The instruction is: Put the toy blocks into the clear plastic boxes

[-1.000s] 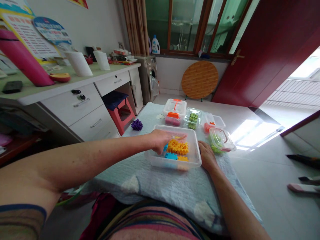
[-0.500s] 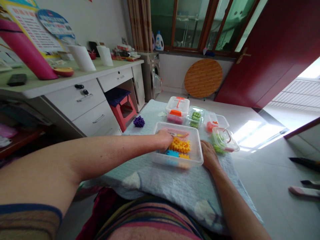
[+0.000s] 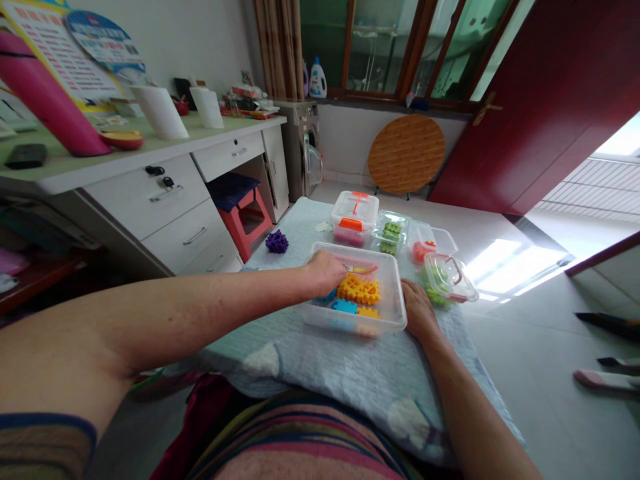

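A clear plastic box (image 3: 357, 328) stands on the cloth-covered table in front of me. Yellow interlocking blocks (image 3: 359, 289) and blue blocks (image 3: 345, 306) lie inside it, beside a pink packet with a yellow strip near the back wall. My left hand (image 3: 327, 272) reaches over the box's left side. Its fingers are curled downward near the packet and the blocks, and their tips are mostly hidden, so I cannot make out what they hold. On the cloth at the right, my right hand (image 3: 419, 308) lies with fingers extended against the box's outer wall.
Behind the box are an orange-latched container (image 3: 355, 217) and a clear tray with green blocks (image 3: 391, 235). Containers with orange and green pieces stand at the right, one under a handled lid (image 3: 451, 277). A purple block cluster (image 3: 277, 242) sits at the left edge.
My left hand has risen slightly and shifted back, uncovering blue pieces beneath it. The box and my right hand stay in place.
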Motion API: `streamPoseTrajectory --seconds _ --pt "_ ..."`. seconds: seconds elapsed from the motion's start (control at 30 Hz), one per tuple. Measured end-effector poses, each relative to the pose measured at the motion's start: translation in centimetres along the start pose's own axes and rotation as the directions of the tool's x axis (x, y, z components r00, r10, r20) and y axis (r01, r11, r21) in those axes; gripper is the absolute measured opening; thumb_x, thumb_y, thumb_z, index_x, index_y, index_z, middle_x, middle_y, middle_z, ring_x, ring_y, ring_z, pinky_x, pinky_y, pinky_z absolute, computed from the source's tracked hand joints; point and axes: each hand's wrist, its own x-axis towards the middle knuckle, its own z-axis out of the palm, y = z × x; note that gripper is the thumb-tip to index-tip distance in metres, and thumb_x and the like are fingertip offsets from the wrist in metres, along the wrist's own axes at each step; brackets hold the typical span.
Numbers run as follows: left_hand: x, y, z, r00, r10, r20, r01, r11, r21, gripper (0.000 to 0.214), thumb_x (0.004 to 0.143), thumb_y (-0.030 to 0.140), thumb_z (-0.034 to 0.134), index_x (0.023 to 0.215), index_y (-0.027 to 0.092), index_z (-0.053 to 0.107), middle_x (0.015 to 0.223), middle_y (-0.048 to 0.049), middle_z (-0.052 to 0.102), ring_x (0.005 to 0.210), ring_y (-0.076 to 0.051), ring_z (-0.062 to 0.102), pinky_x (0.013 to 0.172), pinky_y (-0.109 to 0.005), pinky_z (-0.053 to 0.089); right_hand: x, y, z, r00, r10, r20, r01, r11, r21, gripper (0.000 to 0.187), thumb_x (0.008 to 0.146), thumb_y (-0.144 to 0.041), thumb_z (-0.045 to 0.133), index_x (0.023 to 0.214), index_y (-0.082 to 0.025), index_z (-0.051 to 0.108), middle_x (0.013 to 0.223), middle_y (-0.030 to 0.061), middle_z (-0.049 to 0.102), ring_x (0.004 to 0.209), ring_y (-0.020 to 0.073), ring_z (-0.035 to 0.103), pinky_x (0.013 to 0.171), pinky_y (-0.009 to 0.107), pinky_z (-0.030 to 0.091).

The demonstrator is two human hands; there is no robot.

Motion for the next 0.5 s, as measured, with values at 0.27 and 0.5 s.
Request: streamPoseTrajectory --seconds 0.27,0.5 --pt "-1.2 -0.7 -1.3 1.0 -0.014 -0.026 0.013 1.0 -0.014 0.025 0.084 0.012 0.059 0.101 0.015 0.078 0.102 -0.0139 0.078 0.094 -0.03 0.07 0.073 -0.035 0.052 0.0 -0.1 -0.2 1.0 -0.002 -0.004 0.002 1.0 -0.013 0.042 0.09 -0.029 0.043 0.123 -0.019 0.067 0.13 0.0134 0.065 0.119 0.0277 0.059 0.106 0.043 0.045" --pt "-2.2 -1.3 -2.3 0.9 0.342 0.272 -0.272 0.925 -0.264 0.033 0.069 -0.001 0.056 0.082 0.02 0.078 0.084 -0.0029 0.076 0.075 -0.019 0.062 0.069 -0.029 0.046 0.0 -0.3 -0.3 0.999 0.025 0.026 -0.025 1.0 -0.009 0.042 0.09 -0.028 0.045 0.124 -0.017 0.066 0.132 0.0136 0.063 0.122 0.0274 0.057 0.108 0.043 0.043"
